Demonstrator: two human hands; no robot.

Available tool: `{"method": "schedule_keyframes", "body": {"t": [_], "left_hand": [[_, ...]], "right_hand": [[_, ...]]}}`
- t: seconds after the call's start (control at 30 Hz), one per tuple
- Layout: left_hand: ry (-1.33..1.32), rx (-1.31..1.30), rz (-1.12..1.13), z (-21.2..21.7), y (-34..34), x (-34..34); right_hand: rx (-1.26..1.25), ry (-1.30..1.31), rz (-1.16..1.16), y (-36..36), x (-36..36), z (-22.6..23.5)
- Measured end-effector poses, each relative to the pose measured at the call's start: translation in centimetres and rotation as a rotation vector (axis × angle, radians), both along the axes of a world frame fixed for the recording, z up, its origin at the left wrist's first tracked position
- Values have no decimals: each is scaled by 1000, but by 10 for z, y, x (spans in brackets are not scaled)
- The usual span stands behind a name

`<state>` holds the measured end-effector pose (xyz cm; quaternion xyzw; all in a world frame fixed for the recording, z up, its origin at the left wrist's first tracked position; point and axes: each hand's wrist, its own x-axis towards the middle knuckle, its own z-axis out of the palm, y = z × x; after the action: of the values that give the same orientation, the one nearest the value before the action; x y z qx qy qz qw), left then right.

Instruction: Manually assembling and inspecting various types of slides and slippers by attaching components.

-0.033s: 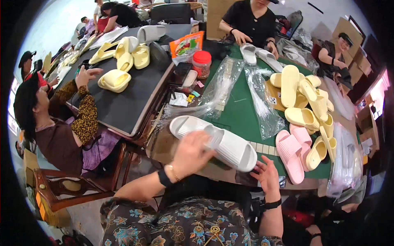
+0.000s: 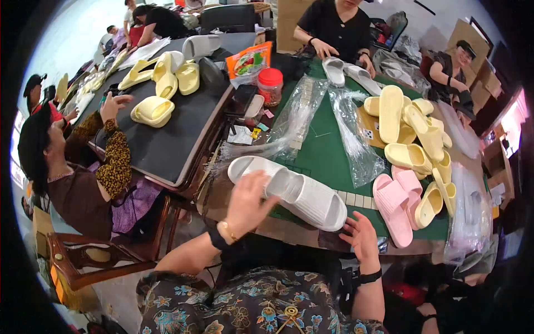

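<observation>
White slide slippers (image 2: 315,201), seemingly two lying overlapped end to end, rest slantwise at the near edge of the table. My left hand (image 2: 248,205) hovers over their left part with thumb and fingers apart; it appears to hold nothing, and whether a fingertip touches the white sole I cannot tell. Beside the right end of the slippers, my right hand (image 2: 360,238) is open, palm turned inward, fingers spread and a little curled. Its fingertips are close to the slipper's end.
Pink slippers (image 2: 391,207) and a heap of yellow slippers (image 2: 392,116) lie at the right. Clear plastic bags (image 2: 353,136) spread over the green table top (image 2: 328,146). A red-lidded jar (image 2: 271,86) stands farther back. Co-workers sit left and across; one handles white slippers (image 2: 334,71).
My left hand has shifted slightly left, off the slipper's strap, and its fingers have spread wider. My right hand stays nearly in place. The whole view has shifted slightly.
</observation>
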<state>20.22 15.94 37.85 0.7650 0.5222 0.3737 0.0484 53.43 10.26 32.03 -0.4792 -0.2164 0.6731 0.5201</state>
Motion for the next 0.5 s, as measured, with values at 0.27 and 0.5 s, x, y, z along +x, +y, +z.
{"method": "schedule_keyframes", "body": {"t": [0.27, 0.5], "left_hand": [[26, -277, 164, -48, 21, -20], [-17, -177, 111, -13, 0, -1]], "right_hand": [[127, -359, 122, 16, -39, 1], [142, -399, 28, 3, -12, 32]]}}
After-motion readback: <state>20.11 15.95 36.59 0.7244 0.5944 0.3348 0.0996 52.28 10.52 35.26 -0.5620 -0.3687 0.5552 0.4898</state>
